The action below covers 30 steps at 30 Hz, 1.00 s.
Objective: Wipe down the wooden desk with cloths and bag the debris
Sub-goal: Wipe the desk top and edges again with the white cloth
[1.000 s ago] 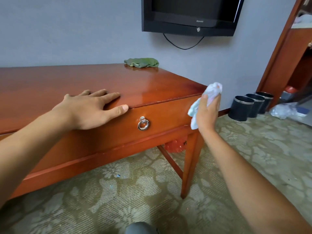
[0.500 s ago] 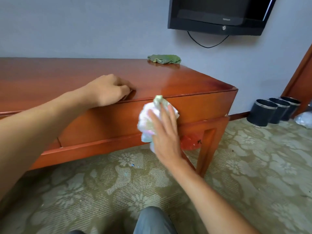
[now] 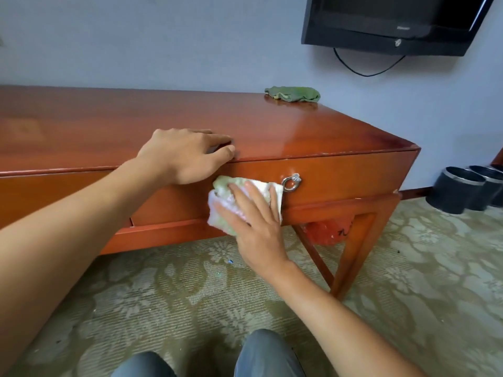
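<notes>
Head view, sole angle: wooden desk (image 3: 272, 126), reddish-brown, glossy top, set against grey wall (image 3: 163, 44); drawer front (image 3: 340, 175) with silver ring pull (image 3: 291, 182); left hand (image 3: 187, 155) laid over front edge of desk top, palm down, fingers loosely bent and resting on the wood, gripping nothing, thumb tip at the edge; right hand (image 3: 251, 220) flat against drawer front, fingers spread and nearly straight, pressing pale cloth (image 3: 239, 200), white with green and pink tinges, bunched, to the wood; cloth's right edge just beside ring pull, its lower edge overlapping the rail under the drawer; second cloth, green cloth (image 3: 293, 94), crumpled on far right corner of desk top near wall, well apart from both hands; red plastic bag (image 3: 328, 231) beneath desk, behind right front leg (image 3: 359, 254), partly hidden, dark markings unreadable; black television (image 3: 394, 23) mounted on wall upper right, black cable (image 3: 367, 69) looping below; three dark cylindrical bins (image 3: 460, 193) with silver rims in a row on floor at right, touching or nearly so; patterned beige-green carpet (image 3: 190, 289), small specks of debris scattered, one blue speck (image 3: 230, 261) below desk; grey-trousered knees (image 3: 266, 352) at bottom edge.
</notes>
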Each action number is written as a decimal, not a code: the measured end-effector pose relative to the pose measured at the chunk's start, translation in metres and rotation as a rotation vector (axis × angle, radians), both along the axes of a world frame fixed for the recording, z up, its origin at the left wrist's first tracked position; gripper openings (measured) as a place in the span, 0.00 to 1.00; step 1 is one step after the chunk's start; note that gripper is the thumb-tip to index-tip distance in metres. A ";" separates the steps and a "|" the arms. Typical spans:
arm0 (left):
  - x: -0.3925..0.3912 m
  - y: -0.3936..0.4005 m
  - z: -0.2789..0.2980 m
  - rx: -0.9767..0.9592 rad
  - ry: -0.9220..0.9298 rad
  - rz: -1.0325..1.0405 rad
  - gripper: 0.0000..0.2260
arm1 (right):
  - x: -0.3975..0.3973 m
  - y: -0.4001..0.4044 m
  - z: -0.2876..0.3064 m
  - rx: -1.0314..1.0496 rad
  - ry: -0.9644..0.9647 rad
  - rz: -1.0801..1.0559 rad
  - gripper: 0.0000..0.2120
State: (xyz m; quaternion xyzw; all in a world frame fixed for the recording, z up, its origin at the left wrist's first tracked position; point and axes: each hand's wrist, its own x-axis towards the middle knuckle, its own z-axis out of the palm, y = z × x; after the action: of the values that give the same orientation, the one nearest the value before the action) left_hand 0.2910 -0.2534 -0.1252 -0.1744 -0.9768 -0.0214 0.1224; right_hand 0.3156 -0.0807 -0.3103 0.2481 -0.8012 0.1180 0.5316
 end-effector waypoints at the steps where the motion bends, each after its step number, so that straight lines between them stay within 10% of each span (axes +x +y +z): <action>1: 0.001 -0.001 0.001 0.012 -0.018 0.008 0.31 | -0.002 0.009 0.002 0.076 0.017 -0.005 0.23; 5: 0.004 -0.003 0.001 0.040 -0.053 0.009 0.31 | -0.005 0.076 0.007 0.172 0.014 -0.067 0.33; 12: 0.006 -0.001 -0.001 0.013 0.031 -0.013 0.27 | 0.012 0.033 -0.026 -0.547 -0.148 -0.369 0.41; 20: 0.008 -0.003 0.000 0.013 0.014 -0.024 0.26 | 0.035 0.074 -0.028 0.038 -0.132 -0.271 0.27; 25: 0.007 -0.002 -0.003 0.005 0.052 -0.022 0.27 | 0.033 0.173 -0.011 -0.209 -0.330 -0.539 0.35; 30: 0.008 -0.002 -0.003 -0.012 0.096 -0.029 0.28 | 0.041 0.098 -0.019 -0.273 -0.402 -0.440 0.34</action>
State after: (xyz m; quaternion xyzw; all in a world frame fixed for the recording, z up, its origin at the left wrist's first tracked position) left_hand 0.2990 -0.2551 -0.1282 -0.1899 -0.9673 -0.0088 0.1677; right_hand 0.3565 0.0176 -0.3295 -0.0329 -0.9013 0.1531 0.4039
